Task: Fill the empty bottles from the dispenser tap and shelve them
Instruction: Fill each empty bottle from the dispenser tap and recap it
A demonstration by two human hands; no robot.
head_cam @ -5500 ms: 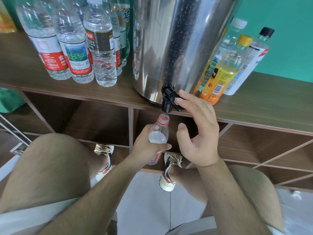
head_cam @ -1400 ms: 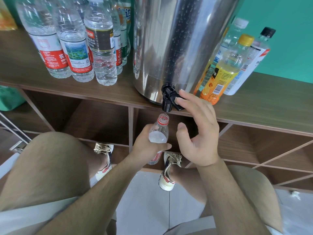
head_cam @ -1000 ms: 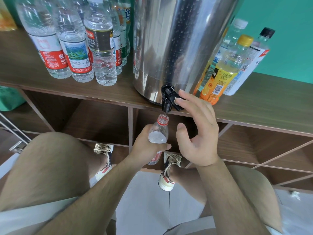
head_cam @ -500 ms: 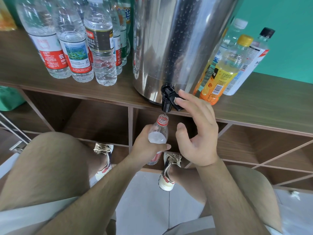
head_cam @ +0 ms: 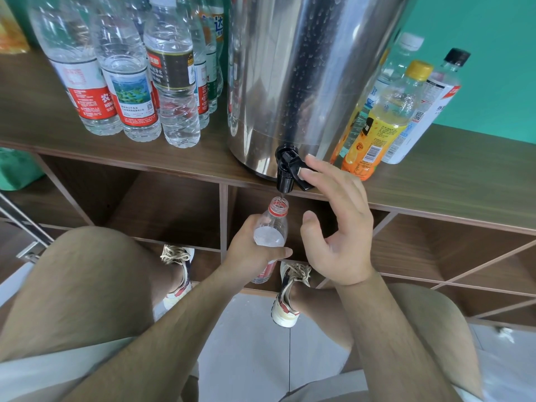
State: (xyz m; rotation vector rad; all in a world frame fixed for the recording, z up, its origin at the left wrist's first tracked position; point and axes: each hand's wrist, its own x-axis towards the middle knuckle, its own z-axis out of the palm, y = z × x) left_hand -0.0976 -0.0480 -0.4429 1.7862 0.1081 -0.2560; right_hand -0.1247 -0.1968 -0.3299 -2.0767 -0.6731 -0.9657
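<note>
The left hand (head_cam: 249,253) has its grip closed round the bottle (head_cam: 271,227), held with its mouth directly below the tap (head_cam: 285,172). The right hand (head_cam: 339,227) presses the tap lever with extended fingers, gripping nothing.

Risk: the water level appears high, so late lever release causes overflow. Any drift of the narrow mouth sends the thin stream outside.

The left hand hides the bottle's lower body. The dispenser (head_cam: 304,82) top is cut off.

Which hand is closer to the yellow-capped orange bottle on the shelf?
Right. The right hand presses the tap lever just left of the orange bottle; the left hand grips the small bottle beneath the lever.
</note>
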